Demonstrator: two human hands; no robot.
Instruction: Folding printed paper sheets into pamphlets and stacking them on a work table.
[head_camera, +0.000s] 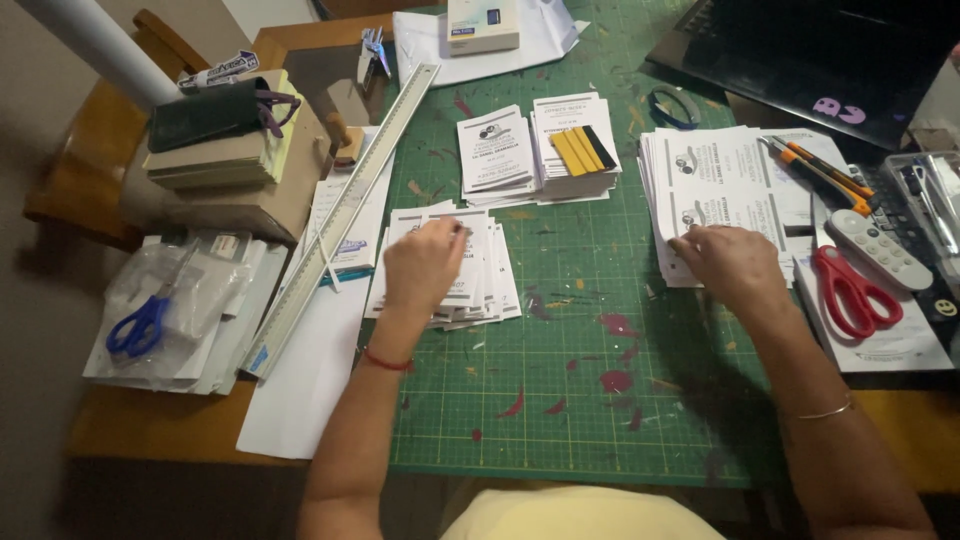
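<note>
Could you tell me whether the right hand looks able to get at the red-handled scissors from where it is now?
Probably yes. The right hand rests on the paper stack, and the red-handled scissors lie just beside it on the table, uncovered, with nothing between them; the white remote sits further out.

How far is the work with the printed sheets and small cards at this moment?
Done: two stacks of small cards and a fanned pile lie on the green cutting mat. In hand: the left hand rests on the fanned pile; the right hand touches the uncut sheets. Left: that thick sheet stack.
</note>
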